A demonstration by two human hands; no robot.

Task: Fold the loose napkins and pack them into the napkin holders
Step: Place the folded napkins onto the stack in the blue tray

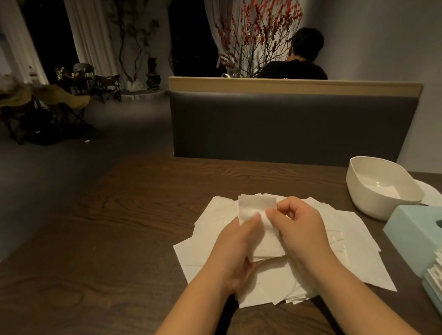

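Both hands grasp one napkin (257, 210) above the pile (332, 240) on the table (113, 248): left hand (237, 250) beneath, right hand (298, 224) pinching its edge. Napkin judged light, limp, tearable (best held at edges).

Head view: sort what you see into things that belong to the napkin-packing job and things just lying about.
Belongs to the job:
- folded white paper napkin, pinched by left hand and right hand
- spread pile of loose white napkins
- pale blue plastic napkin holder, stuffed with folded napkins
- white oval holder shell

Just about:
- dark wooden table
- grey padded bench back
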